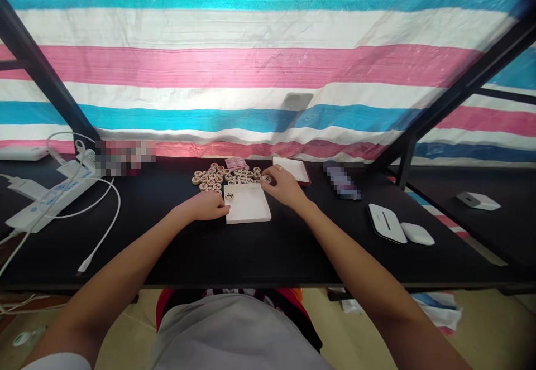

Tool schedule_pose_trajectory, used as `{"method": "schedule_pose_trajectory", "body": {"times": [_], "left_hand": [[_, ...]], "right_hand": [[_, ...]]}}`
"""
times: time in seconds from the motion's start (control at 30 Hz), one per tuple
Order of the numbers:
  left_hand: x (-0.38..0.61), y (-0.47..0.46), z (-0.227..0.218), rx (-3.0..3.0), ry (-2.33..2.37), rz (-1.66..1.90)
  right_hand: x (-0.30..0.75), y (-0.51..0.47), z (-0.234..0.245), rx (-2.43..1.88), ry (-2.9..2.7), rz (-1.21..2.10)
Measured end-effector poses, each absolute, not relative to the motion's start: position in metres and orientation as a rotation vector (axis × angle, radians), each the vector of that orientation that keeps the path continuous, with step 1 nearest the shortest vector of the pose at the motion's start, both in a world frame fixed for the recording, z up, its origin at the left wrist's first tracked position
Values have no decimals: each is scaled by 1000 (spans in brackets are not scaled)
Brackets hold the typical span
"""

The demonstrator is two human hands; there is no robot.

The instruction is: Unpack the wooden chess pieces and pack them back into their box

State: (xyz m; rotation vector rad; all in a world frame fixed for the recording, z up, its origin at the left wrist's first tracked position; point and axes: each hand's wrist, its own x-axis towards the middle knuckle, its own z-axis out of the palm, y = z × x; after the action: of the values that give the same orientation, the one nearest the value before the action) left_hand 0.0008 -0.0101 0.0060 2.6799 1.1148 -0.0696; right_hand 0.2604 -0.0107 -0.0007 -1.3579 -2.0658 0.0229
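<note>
A shallow white box point(248, 208) lies on the black table in front of me, with one round Chinese chess piece point(229, 196) in its far left corner. My left hand point(206, 206) is closed at the box's left edge, its thumb and finger against the wall. Just past the box's far right corner, my right hand point(285, 186) pinches another Chinese chess piece point(265, 179), partly covered by the fingers. Behind the box sit several more pieces in two clusters, red-marked ones point(210, 177) to the left and black-marked ones point(243, 176) to the right.
A folded pink-and-white sheet point(237, 163) lies behind the pieces. The box lid point(293, 170) rests beyond my right hand. A blurred phone-like item point(342, 181), a white device point(387, 223) and a white case point(417, 234) are on the right; a power strip point(54, 200) with cables is left.
</note>
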Motion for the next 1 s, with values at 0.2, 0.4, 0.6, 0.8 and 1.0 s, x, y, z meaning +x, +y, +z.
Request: {"method": "schedule_pose_trajectory", "body": {"times": [0.2, 0.4, 0.6, 0.8, 1.0], "left_hand": [[1, -10, 7, 2683, 1130, -82], [2, -12, 10, 2666, 1128, -102], [2, -13, 11, 2653, 1129, -105], [1, -13, 11, 2642, 1132, -95], [1, -11, 9, 2650, 1118, -54]], "right_hand": [[286, 0, -3, -1530, -2238, 225], [279, -5, -2, -1368, -2419, 382], [281, 0, -10, -1340, -2396, 354], [283, 6, -20, -1280, -2374, 354], [280, 6, -23, -1245, -2389, 270]]}}
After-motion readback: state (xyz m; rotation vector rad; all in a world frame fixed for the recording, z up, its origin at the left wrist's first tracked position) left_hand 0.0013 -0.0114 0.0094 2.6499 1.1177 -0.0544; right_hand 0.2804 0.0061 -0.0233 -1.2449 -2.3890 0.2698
